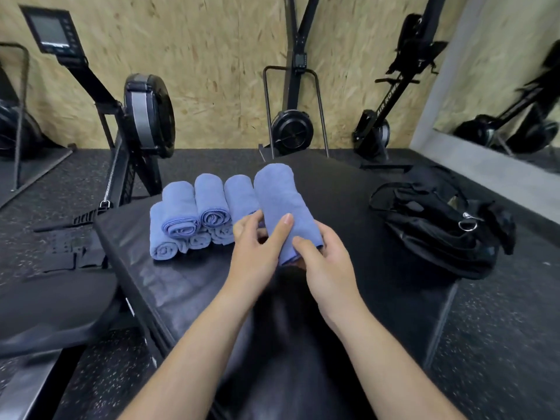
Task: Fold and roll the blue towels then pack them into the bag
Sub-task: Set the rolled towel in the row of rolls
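A single wide-angle view from the person's head looks forward and down, close over the left hand [257,253] and right hand [325,268], with the wall [212,71] beyond them.

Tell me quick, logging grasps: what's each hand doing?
Left hand: closed on the rolled blue towel.
Right hand: closed on the same towel's near end.

White capital letters run lengthwise along the slanted black metal rail of the upright rowing machine [391,95] leaning against the chipboard wall at the right; they read "AIR ROWE", with the last letter cut off by blur. The grey screen of the black monitor [51,31] on the rowing machine at the upper left shows no legible characters. No other writing can be read.
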